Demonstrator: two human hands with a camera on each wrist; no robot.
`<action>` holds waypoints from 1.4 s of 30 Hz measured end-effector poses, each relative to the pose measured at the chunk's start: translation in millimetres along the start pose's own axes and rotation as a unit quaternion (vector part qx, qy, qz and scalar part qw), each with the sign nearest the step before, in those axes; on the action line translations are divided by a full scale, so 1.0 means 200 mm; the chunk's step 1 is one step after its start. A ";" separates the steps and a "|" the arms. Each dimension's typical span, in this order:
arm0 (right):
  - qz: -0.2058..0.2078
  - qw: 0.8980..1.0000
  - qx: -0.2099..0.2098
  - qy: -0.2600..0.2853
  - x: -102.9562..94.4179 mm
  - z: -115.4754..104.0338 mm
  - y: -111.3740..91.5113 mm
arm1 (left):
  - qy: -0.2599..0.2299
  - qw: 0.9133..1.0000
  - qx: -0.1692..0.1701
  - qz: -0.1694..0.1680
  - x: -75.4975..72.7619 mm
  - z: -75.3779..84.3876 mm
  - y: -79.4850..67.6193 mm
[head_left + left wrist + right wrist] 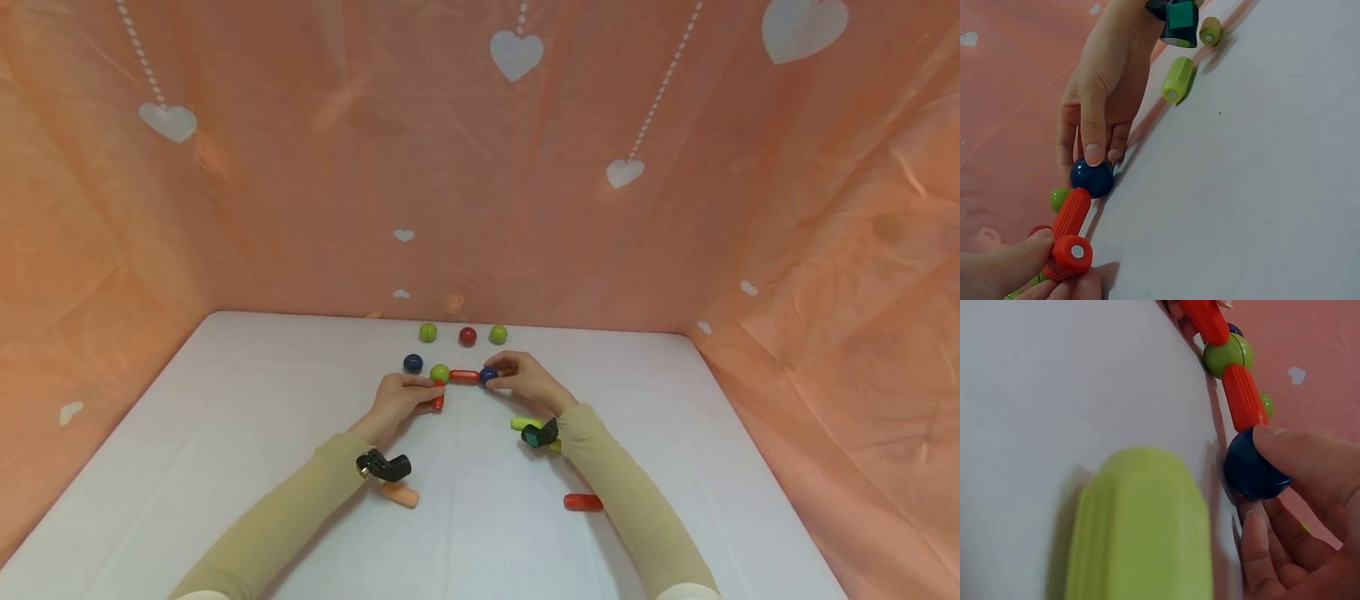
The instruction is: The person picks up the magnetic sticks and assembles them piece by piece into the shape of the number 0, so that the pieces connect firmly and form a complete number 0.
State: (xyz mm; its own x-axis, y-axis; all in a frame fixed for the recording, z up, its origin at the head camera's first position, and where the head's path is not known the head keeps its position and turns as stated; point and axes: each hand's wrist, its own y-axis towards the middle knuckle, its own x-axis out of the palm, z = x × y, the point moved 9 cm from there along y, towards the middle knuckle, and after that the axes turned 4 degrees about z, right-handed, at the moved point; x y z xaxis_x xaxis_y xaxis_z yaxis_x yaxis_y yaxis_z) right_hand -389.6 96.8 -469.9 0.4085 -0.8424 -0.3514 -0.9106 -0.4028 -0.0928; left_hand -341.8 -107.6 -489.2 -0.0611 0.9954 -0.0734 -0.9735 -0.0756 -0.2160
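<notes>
My left hand (397, 402) pinches a red rod (438, 400) that points toward me from a green ball (440, 372). A white disc shows on the rod's near end in the left wrist view. From the same ball a second red rod (464, 377) runs right to a dark blue ball (1252, 469), forming one joined chain. My right hand (531, 382) holds that blue ball between thumb and fingers. In the left wrist view the left fingers hide the green joint.
Behind the chain lie a green ball (427, 332), a red ball (468, 337) and another green ball (498, 334). A blue ball (413, 363) sits left. Yellow-green rods (527, 423), an orange rod (401, 495) and a red rod (583, 502) lie near the forearms.
</notes>
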 end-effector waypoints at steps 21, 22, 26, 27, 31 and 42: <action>0.029 0.999 -0.015 -0.040 -0.04 -0.02 0.01 | 0.079 0.997 -0.005 -0.022 -0.02 0.03 0.00; 0.030 0.999 -0.016 -0.040 -0.04 -0.01 0.01 | 0.078 0.997 -0.005 -0.022 -0.02 0.03 0.00; 0.032 0.998 -0.014 -0.042 -0.04 0.00 0.01 | 0.073 0.997 -0.009 -0.019 -0.02 0.03 -0.01; 0.033 0.999 -0.012 -0.039 -0.04 0.00 0.01 | 0.077 0.997 -0.010 -0.020 -0.02 0.03 -0.01; 0.037 0.998 -0.017 -0.048 -0.05 0.00 0.01 | 0.087 0.996 -0.015 -0.032 -0.04 0.03 -0.03; 0.037 0.999 -0.017 -0.031 -0.06 0.01 0.00 | 0.026 0.995 0.054 -0.077 -0.16 0.14 0.02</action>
State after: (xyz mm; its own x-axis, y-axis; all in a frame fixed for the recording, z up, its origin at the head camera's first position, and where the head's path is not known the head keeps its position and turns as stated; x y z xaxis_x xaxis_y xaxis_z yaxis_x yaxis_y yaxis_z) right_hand -394.6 106.8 -467.7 0.3347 -0.8471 -0.4128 -0.9350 -0.3532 -0.0334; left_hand -348.9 -137.9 -460.9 0.0991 0.9902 -0.0983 -0.9886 0.0867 -0.1233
